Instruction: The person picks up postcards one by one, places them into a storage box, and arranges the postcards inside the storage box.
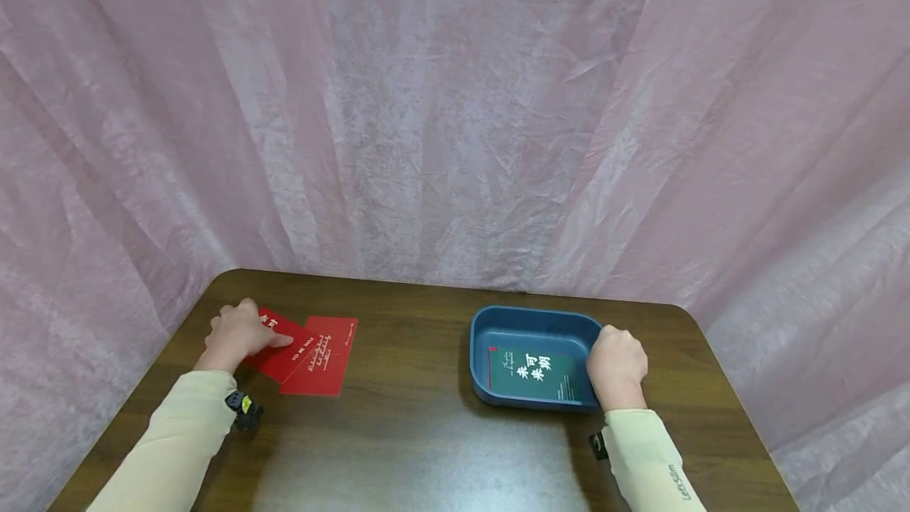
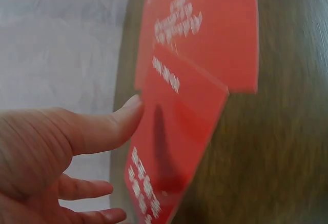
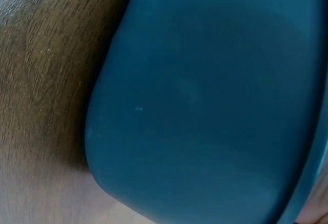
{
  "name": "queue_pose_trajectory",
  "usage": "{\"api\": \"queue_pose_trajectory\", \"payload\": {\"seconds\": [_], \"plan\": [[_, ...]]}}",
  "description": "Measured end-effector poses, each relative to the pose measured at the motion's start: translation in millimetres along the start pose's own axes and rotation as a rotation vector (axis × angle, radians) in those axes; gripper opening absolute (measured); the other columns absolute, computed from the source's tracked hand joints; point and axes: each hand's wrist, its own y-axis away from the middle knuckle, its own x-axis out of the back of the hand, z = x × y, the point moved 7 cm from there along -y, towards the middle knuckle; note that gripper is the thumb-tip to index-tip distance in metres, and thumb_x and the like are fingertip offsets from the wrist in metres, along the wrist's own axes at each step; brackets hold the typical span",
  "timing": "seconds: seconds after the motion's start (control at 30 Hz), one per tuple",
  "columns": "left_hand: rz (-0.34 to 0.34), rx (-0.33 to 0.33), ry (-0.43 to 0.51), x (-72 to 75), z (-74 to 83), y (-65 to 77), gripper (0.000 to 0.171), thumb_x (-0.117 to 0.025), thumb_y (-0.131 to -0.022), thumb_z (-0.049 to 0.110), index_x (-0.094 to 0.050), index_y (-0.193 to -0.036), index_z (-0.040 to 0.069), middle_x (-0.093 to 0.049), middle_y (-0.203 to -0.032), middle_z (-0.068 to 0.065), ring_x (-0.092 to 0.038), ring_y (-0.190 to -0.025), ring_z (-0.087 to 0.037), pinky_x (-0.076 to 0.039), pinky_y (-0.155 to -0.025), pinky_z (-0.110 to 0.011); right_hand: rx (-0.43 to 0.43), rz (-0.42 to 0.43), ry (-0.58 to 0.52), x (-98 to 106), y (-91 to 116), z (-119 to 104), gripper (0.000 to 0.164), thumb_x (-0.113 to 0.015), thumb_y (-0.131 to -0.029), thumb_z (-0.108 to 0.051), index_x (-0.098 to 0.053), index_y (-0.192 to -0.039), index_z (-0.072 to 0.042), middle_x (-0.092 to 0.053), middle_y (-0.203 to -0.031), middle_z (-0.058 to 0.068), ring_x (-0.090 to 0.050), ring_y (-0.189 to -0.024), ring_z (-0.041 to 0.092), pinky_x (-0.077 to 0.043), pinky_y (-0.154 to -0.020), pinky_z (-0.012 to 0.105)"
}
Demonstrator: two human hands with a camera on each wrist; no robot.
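Two red cards with white writing lie overlapping at the left of the table. My left hand (image 1: 240,330) is at the upper red card (image 1: 283,366), which partly covers the other red card (image 1: 337,366). In the left wrist view, the thumb (image 2: 110,129) stretches over the upper card's edge, and the visible fingers are loosely extended; contact with the card is blurred. My right hand (image 1: 617,363) grips the right rim of a blue rectangular plastic basin (image 1: 478,358). Inside the basin lies a green card (image 1: 506,378) with white characters. The right wrist view shows mostly the basin's outer side (image 3: 195,111).
The brown wooden table (image 1: 405,385) has rounded far corners. A pink velvet curtain (image 1: 441,117) hangs right behind its far edge and along both sides. Bare wood lies between the red cards and the basin.
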Motion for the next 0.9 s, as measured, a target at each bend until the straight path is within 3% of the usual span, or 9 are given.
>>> {"api": "queue_pose_trajectory", "payload": {"seconds": [0.2, 0.33, 0.6, 0.77, 0.9], "plan": [[-0.055, 0.051, -0.031, -3.7, -20.8, -1.7, 0.113, -0.084, -0.055, 0.050, -0.028, -0.124, -0.019, -0.033, -0.106, -0.039, -0.031, -0.100, -0.055, -0.039, -0.074, -0.062, 0.007, -0.008, -0.008, 0.4, 1.2, -1.1, 0.023, -0.045, -0.088, -0.005, -0.064, -0.091, 0.007, -0.064, -0.081, 0.030, -0.062, -0.063, 0.038, -0.042, -0.038, 0.043], [-0.056, 0.047, -0.021, -4.3, -24.8, -5.1, 0.120, -0.084, -0.052, 0.054, -0.024, -0.126, -0.020, -0.033, -0.106, -0.039, -0.030, -0.100, -0.055, -0.037, -0.076, -0.063, 0.014, 0.009, -0.007, 1.8, 1.0, -1.3, 0.023, -0.044, -0.087, -0.004, -0.064, -0.089, 0.008, -0.064, -0.082, 0.031, -0.063, -0.065, 0.041, -0.042, -0.038, 0.045], [-0.108, 0.100, 0.025, -10.9, -33.4, -8.7, 0.131, -0.083, -0.046, 0.060, -0.015, -0.128, -0.015, -0.032, -0.108, -0.038, -0.030, -0.100, -0.055, -0.031, -0.079, -0.063, 0.014, 0.019, 0.000, 3.1, -1.5, -0.2, 0.023, -0.045, -0.087, -0.004, -0.064, -0.089, 0.008, -0.064, -0.080, 0.030, -0.062, -0.063, 0.038, -0.042, -0.037, 0.044], [-0.057, 0.101, 0.019, -11.3, -30.5, -9.1, 0.129, -0.084, -0.044, 0.059, -0.019, -0.126, -0.016, -0.032, -0.104, -0.037, -0.028, -0.097, -0.052, -0.032, -0.078, -0.060, 0.017, 0.027, -0.001, 3.6, -2.5, 1.3, 0.023, -0.044, -0.087, -0.003, -0.065, -0.087, 0.008, -0.064, -0.080, 0.031, -0.063, -0.064, 0.040, -0.040, -0.037, 0.044], [0.008, 0.057, 0.058, -9.8, -21.0, -9.1, 0.126, -0.087, -0.046, 0.050, -0.019, -0.128, -0.017, -0.031, -0.106, -0.037, -0.029, -0.099, -0.052, -0.037, -0.078, -0.059, 0.018, 0.029, -0.001, 4.9, -4.0, 1.3, 0.024, -0.044, -0.088, -0.004, -0.065, -0.087, 0.008, -0.064, -0.080, 0.031, -0.063, -0.065, 0.041, -0.040, -0.037, 0.044]]}}
